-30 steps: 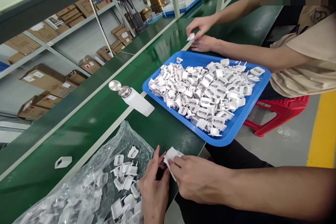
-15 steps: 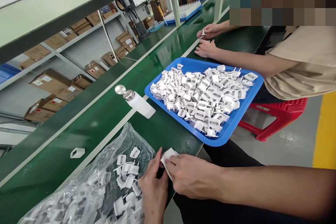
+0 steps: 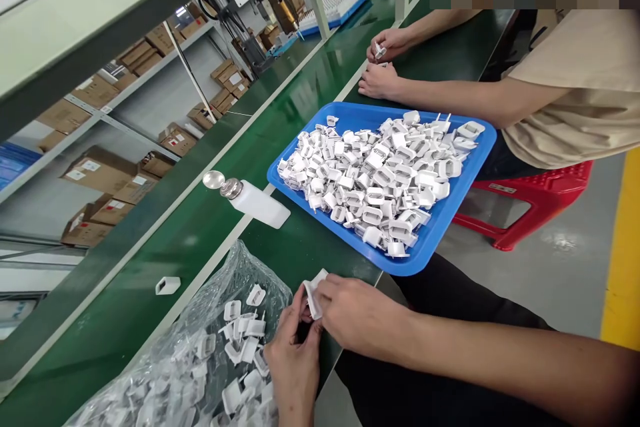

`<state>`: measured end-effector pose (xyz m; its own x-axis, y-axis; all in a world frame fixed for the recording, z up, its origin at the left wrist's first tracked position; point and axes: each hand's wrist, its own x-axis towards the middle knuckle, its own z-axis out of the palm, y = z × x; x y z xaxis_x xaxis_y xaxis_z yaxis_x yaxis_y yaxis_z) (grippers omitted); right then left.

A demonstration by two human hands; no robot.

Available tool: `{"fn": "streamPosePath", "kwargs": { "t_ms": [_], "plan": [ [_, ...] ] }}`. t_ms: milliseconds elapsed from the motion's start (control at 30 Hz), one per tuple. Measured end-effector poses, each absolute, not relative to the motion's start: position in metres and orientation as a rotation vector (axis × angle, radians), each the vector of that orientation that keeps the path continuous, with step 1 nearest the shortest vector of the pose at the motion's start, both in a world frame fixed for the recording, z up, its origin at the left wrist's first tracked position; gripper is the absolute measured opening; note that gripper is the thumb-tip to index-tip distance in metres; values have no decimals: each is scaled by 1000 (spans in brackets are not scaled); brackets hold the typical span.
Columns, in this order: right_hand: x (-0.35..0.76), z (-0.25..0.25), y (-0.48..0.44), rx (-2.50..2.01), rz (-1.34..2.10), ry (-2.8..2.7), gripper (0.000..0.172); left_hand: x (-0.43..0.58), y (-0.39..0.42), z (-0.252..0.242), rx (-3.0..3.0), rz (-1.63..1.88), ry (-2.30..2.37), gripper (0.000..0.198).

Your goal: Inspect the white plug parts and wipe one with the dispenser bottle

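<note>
My right hand (image 3: 350,310) pinches a folded white wiping cloth (image 3: 315,290) over the table's near edge. Against the cloth's left side, my left hand (image 3: 295,347) is closed, thumb and index finger curled toward it; whatever lies between those fingers is hidden. Beside my left hand, a clear plastic bag (image 3: 215,300) lies spread with many white plastic plug housings (image 3: 245,330) in and on it. Beyond my right hand stands a blue tray (image 3: 425,257), heaped with more white housings (image 3: 375,180), some showing metal pins.
A white pump bottle (image 3: 260,203) with its metal lid flipped up is left of the tray. One loose white part (image 3: 168,285) lies on the green table (image 3: 210,240). A co-worker's hands (image 3: 383,60) hold a small white piece behind the tray. A red stool (image 3: 530,207) is at right.
The view has shifted slightly. My hands stay together, and the cloth has turned a little between them. The co-worker's upper hand has lifted a white piece into clearer view.
</note>
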<state>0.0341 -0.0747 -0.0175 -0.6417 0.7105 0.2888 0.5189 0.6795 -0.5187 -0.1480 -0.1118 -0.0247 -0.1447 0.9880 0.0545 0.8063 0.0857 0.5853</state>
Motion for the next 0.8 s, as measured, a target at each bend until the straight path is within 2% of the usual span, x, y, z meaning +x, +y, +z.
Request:
{"fn": "streamPosePath", "kwargs": {
  "t_ms": [100, 200, 433, 500, 633, 800],
  "plan": [
    [43, -19, -69, -1123, 812, -2195, 24, -147, -112, -25, 1794, 653, 2029, 49],
    [45, -20, -67, -1166, 1020, -2024, 22, -146, -111, -26, 1735, 679, 2027, 51],
    [45, -16, -62, -1278, 1226, -1770, 33, -147, -117, -22, 1583, 651, 1999, 69],
    [46, -15, -62, -1286, 1261, -1749, 31, -145, -120, -19, 1609, 634, 1984, 66],
    [43, -14, -61, -1273, 1312, -1767, 12, -143, -121, -18, 1649, 660, 1989, 53],
    [43, -16, -54, -1269, 1394, -1795, 15, -147, -120, -22, 1732, 651, 1992, 48]
  ]
}}
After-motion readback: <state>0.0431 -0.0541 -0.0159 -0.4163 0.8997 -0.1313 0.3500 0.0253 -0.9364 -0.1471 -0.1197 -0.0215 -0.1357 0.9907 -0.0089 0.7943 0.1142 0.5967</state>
